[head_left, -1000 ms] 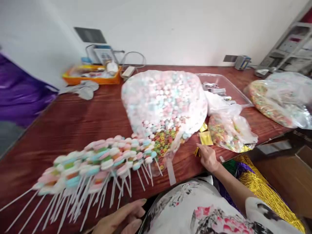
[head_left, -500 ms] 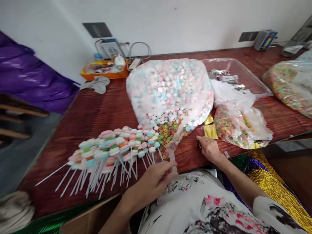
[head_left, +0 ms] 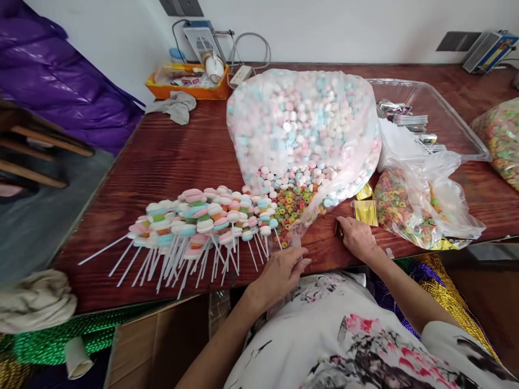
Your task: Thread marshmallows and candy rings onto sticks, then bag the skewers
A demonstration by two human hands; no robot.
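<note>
My left hand (head_left: 280, 273) is closed at the table's front edge, its thumb and fingers around a narrow clear plastic strip (head_left: 297, 236). My right hand (head_left: 357, 237) pinches a small gold strip (head_left: 339, 228) on the tabletop. Just beyond it lie a flat bundle of gold strips (head_left: 365, 212) and another gold bundle (head_left: 364, 192). Left of my left hand is a pile of marshmallow sticks (head_left: 198, 216), pink, white, blue, green and orange, their white sticks toward me. Loose fruit-coloured cereal rings (head_left: 290, 208) lie behind my left hand, at the mouth of a large bag of pastel marshmallows (head_left: 300, 124).
A smaller bag of cereal rings (head_left: 399, 208) sits right of my right hand, with a clear plastic tray (head_left: 450, 119) of packets behind. An orange box (head_left: 190, 92) and grey cloth (head_left: 178, 106) are back left. Below the front edge is a cardboard box (head_left: 158, 346).
The view has shifted, so the table sits higher and farther right. Both hands keep nearly the same places on the table; the left still holds the clear strip.
</note>
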